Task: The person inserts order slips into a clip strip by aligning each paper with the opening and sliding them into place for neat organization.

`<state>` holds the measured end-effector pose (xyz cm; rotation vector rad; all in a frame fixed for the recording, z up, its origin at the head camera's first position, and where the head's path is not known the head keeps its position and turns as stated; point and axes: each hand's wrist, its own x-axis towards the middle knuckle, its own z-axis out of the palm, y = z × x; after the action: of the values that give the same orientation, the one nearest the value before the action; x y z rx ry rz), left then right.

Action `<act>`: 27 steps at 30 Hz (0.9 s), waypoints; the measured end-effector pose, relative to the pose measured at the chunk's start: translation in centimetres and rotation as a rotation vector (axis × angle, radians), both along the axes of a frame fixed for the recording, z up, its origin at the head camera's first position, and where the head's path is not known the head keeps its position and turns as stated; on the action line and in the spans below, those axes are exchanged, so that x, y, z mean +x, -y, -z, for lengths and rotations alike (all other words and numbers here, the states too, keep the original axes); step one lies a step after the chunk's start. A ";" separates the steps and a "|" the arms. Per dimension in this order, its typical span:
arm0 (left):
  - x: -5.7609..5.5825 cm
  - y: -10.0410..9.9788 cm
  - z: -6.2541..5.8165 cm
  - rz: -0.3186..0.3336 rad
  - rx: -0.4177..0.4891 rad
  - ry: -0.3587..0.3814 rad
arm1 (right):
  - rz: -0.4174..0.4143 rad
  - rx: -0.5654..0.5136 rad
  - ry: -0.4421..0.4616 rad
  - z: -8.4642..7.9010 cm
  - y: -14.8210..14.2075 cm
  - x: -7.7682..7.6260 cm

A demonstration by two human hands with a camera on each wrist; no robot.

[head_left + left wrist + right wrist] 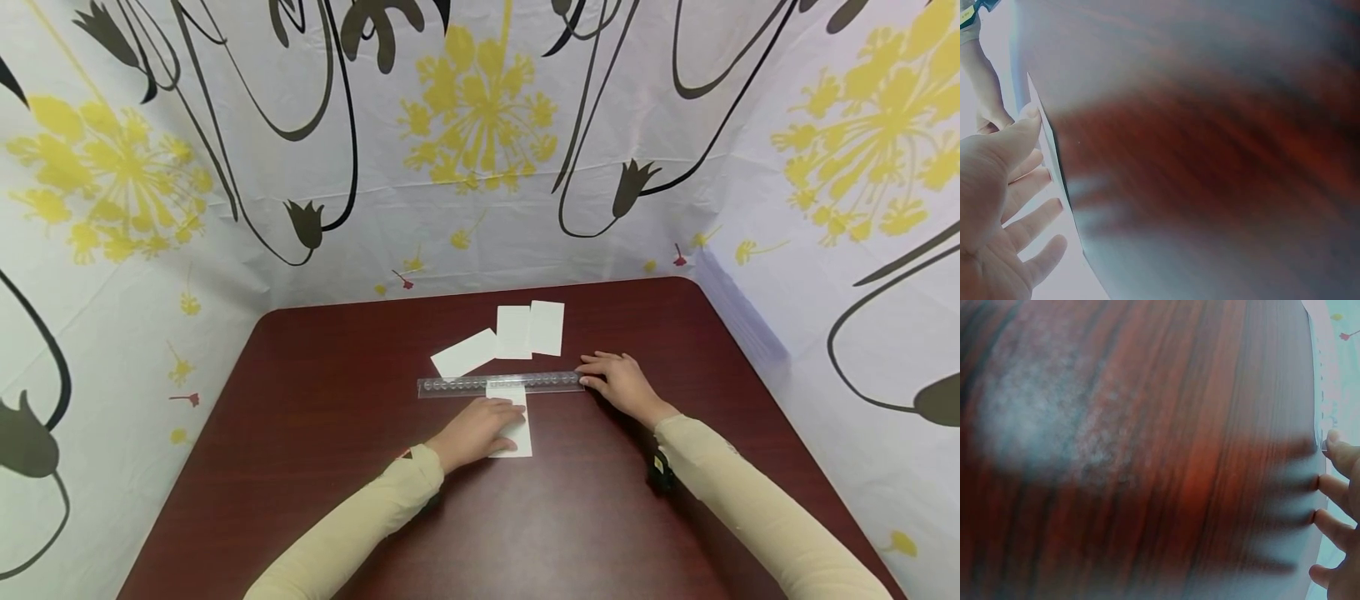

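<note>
A clear plastic ruler (465,384) lies across the table, over the far end of a white card (519,442). My left hand (477,432) rests on that card just below the ruler, fingers extended. In the left wrist view, the left hand (997,187) has its fingers spread, with the thumb at a pale edge. At the ruler's right end is my right hand (624,387), its fingertips touching the clear plastic. The right wrist view shows the right hand (1341,506) with fingers spread and one digit at the ruler's end.
Beyond the ruler lie more white cards: a slanted one (465,353) on the left, an upright one (513,332), and another (547,327) beside it. The dark red table (337,375) has rounded far corners. Patterned fabric (480,225) hangs around its back and sides.
</note>
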<state>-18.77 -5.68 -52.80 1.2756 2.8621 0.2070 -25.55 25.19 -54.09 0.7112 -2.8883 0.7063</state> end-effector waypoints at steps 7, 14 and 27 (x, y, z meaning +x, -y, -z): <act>-0.1 -0.5 0.1 -0.003 -0.007 0.006 | 0.003 -0.001 0.001 0.0 0.0 0.0; -0.2 -0.8 0.1 0.006 -0.010 -0.005 | -0.002 0.002 0.000 -0.1 0.0 0.0; -0.3 -0.9 0.3 -0.001 -0.013 -0.013 | 0.006 0.006 0.009 -0.1 0.1 0.0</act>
<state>-19.03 -4.74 -53.08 1.2777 2.8699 0.1805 -25.58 25.12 -54.00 0.7013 -2.9009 0.7031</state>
